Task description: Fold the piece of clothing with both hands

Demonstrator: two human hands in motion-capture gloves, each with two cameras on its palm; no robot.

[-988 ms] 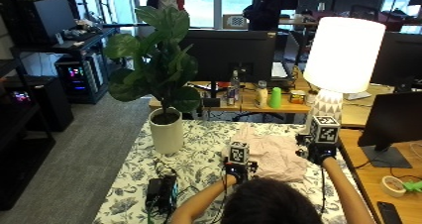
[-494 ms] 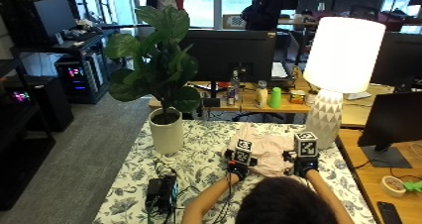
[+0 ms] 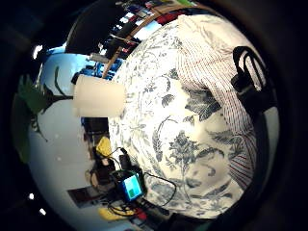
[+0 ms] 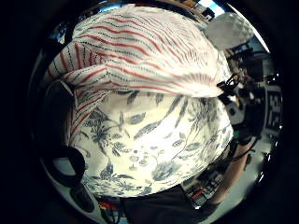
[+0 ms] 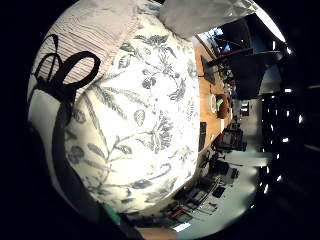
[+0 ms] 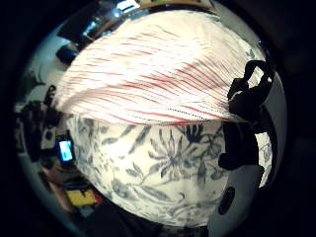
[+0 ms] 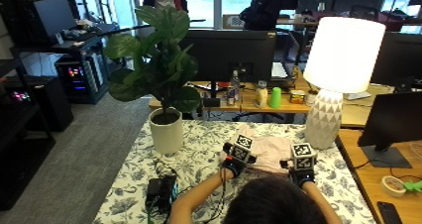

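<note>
Hands sit at the near corners of the striped garment on the floral surface: left hand, right hand; their grip is hidden from me.

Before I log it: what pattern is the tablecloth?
Blue-grey floral on white tablecloth; outside view shows it best.

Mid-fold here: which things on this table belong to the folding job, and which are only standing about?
Job:
pink striped garment on the blue floral tablecloth
left hand at its near edge
right hand at its near edge

Standing about:
white-potted leafy plant
white table lamp
black devices with cables
</note>
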